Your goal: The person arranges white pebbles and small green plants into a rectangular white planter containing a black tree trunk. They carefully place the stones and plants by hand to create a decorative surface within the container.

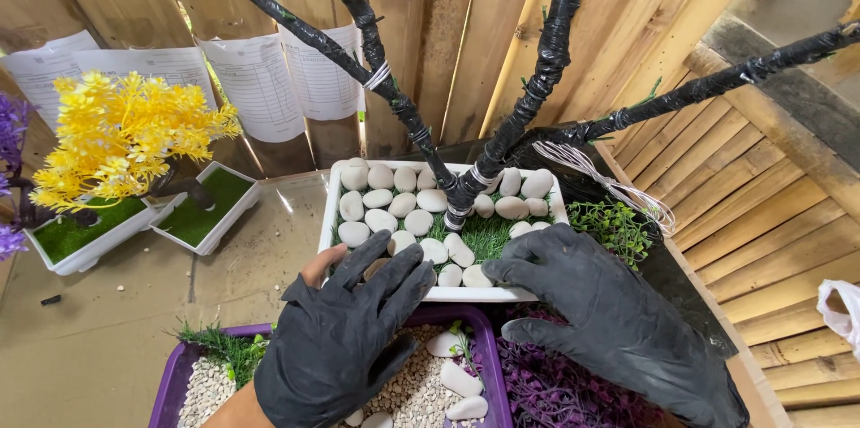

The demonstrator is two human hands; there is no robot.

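- The white rectangular plastic planter tray (332, 213) sits at the middle of the brown tabletop (98, 338), filled with smooth white oval pebbles (380, 221) on a patch of green artificial grass (486, 233).
- From the tray's centre rise black tape-wrapped branches (394, 98), forking toward 11, 12 and 2 o'clock.
- Judged by its load of stones, the tray is likely heavy and top-heavy under the stiff branches; the thin rim may flex, so a grip on both long sides, low down, seems safest.
- The pebbles look hard, smooth and slippery, and appear to lie loose, so a pinch from above suits each one.
- The left hand (345, 334), in a black glove torn open near the thumb, lies palm down at 7 o'clock of the tray, fingers spread over the near pebbles, clamped on nothing.
- The right hand (596, 311), gloved in black, rests flat at 5 o'clock, fingertips on the near rim, open, apart from the left.
- A purple tray of gravel (170, 392) lies at 6 o'clock beneath both wrists.
- A yellow artificial tree in a white pot (116, 146) stands at 9 o'clock.
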